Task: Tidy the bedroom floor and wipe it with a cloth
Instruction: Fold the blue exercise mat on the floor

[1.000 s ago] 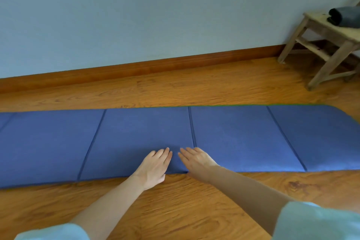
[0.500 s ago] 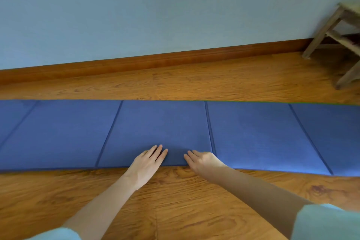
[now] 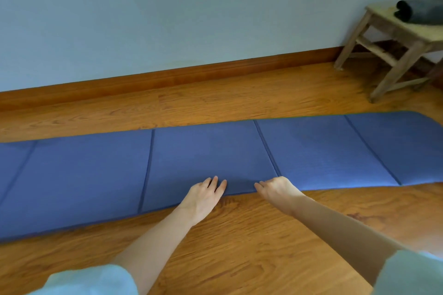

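Note:
A long blue folding mat [image 3: 208,151] lies flat on the wooden floor [image 3: 239,246], running left to right, with creases across it. Both hands are at the middle of its near edge. My left hand [image 3: 205,196] rests with its fingers fairly straight on top of the mat's edge; its thumb is hidden. Just to the right, my right hand [image 3: 275,189] has its fingers curled at the same edge, beside a crease, and seems to grip it. No cloth is seen on the floor.
A pale wall with a brown skirting board [image 3: 167,76] runs behind the mat. At the back right stands a small wooden stool [image 3: 393,33] with a dark rolled item [image 3: 417,11] on top. Bare floor lies on both sides of the mat.
The view has swung and tilted, bringing the stool back into sight. Both hands stay at the mat's near edge; the right hand's fingers have curled more, and the hands are a little further apart.

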Demonstrator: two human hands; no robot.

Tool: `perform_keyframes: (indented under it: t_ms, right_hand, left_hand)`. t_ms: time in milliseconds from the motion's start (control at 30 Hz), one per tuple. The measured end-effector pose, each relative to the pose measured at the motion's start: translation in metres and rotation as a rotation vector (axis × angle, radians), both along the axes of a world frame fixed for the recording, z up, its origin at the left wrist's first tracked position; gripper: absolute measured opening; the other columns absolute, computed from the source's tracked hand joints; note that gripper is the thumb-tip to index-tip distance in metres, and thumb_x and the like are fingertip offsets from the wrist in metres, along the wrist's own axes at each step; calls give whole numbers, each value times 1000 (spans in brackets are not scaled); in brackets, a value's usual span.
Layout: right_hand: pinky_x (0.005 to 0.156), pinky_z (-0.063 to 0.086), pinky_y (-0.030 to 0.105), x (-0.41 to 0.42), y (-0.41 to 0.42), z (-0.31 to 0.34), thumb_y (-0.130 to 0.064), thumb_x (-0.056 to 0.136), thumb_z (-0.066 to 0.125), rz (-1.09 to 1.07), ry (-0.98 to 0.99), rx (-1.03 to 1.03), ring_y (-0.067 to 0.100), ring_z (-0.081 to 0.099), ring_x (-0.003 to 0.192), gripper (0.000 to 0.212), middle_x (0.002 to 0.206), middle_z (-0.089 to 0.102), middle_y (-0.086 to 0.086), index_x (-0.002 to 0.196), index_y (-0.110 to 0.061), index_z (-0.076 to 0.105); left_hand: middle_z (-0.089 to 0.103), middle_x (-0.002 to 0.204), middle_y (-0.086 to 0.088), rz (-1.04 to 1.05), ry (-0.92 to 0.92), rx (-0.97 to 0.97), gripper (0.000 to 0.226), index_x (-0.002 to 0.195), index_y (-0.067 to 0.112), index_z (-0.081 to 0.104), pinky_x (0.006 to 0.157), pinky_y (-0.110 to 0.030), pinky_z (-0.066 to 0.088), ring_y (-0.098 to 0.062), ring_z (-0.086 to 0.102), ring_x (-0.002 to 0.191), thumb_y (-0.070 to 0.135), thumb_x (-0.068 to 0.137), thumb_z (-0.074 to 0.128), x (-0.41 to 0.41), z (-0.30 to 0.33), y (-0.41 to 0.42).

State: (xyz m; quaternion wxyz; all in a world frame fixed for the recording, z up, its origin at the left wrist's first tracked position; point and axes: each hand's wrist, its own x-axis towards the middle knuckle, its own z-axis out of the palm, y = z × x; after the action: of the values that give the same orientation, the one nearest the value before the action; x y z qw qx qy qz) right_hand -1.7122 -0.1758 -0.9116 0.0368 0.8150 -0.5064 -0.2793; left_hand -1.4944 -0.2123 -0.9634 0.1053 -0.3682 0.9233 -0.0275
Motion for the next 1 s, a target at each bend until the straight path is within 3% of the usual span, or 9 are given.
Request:
perform_keyframes:
  t_ms: [67,200,433,600,733,800,867,933,1000]
  right_hand:
    - [47,27,23,-18,6,10,-6,46,85,-67,3,-30,18,64,59,44,71,65,4,84,-7,62]
    - [72,43,30,-56,14,10,5,83,52,-205,65,75,27,61,103,36,112,63,5,117,-7,49]
    - [78,47,27,-53,19,-17,6,84,54,-333,120,144,22,60,107,30,113,64,1,101,-19,52]
    - [74,46,30,-30,20,-42,-23,94,50,-416,-12,71,21,58,109,36,123,55,4,127,-13,43]
    - [96,41,35,11,15,-41,-33,90,56,-169,-146,5,28,45,124,63,145,35,15,145,-15,30]
    - [78,53,32,34,13,-40,-38,56,86,-52,-167,21,24,63,102,76,126,58,15,125,-20,60]
    - [64,56,28,55,8,-51,-35,30,93,29,-204,40,20,68,87,83,110,68,10,109,-23,71]
    - [75,55,32,78,2,-52,-29,38,93,99,-205,70,24,64,101,90,122,62,12,122,-22,62]
    - [100,40,38,98,-4,-53,-17,71,79,175,-248,63,30,39,131,89,149,32,17,146,-18,30]
  left_hand:
    - [25,149,-25,-27,-9,3,57,148,6,11,100,-42,42,-36,33,134,8,99,40,-25,-4,1]
    - [25,148,-27,-23,-13,14,62,147,7,8,99,-43,41,-39,34,132,12,98,44,-73,-4,9]
    - [16,152,-22,-49,-47,65,74,147,6,10,109,-42,28,-35,22,138,2,89,55,-75,-8,17]
    - [6,157,-9,-104,-25,64,52,149,9,7,116,-35,14,-23,10,144,24,103,27,-3,-13,9]
    - [39,147,-3,-27,34,101,54,142,15,28,105,-27,32,-13,39,133,41,95,28,67,-19,6]
    - [51,138,0,28,16,112,60,136,17,37,98,-26,37,-10,50,124,50,87,30,101,-21,13]
    - [51,138,-1,33,-3,91,65,135,16,44,97,-29,37,-12,49,124,55,82,47,130,-22,20]
    - [52,137,-3,54,-23,67,76,132,14,51,96,-32,38,-15,51,123,54,69,70,149,-22,24]
    - [57,131,-5,117,-26,54,85,129,12,51,92,-32,42,-17,56,117,49,58,81,157,-21,23]
